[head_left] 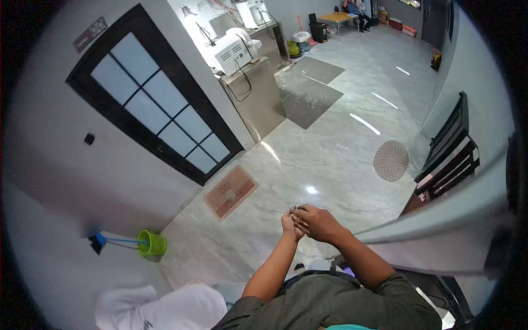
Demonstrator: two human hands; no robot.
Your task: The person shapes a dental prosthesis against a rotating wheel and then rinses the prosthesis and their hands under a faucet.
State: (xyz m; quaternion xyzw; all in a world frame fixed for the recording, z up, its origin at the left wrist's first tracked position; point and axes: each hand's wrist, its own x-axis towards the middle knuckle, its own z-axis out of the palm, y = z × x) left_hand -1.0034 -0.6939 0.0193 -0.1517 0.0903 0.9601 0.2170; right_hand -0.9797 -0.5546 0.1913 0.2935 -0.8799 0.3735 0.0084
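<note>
Both hands meet in front of my body, above the pale marbled floor (pixel 330 170). My left hand (pixel 290 226) is turned partly palm up, its fingers curled in under the other hand. Over it bends my right hand (pixel 320 223), fingers closed and pressed at the left fingers. A small dark spot shows where the fingertips meet; whether it is an object is too small to tell.
A person in a white shirt (pixel 165 308) is close at my left. Around lie a pink doormat (pixel 231 192), a round woven mat (pixel 391 160), a green bucket (pixel 152 246), a dark-framed door (pixel 159 146), a black chair (pixel 448 146). Farther off, a person (pixel 362 15) sits by a table (pixel 336 17).
</note>
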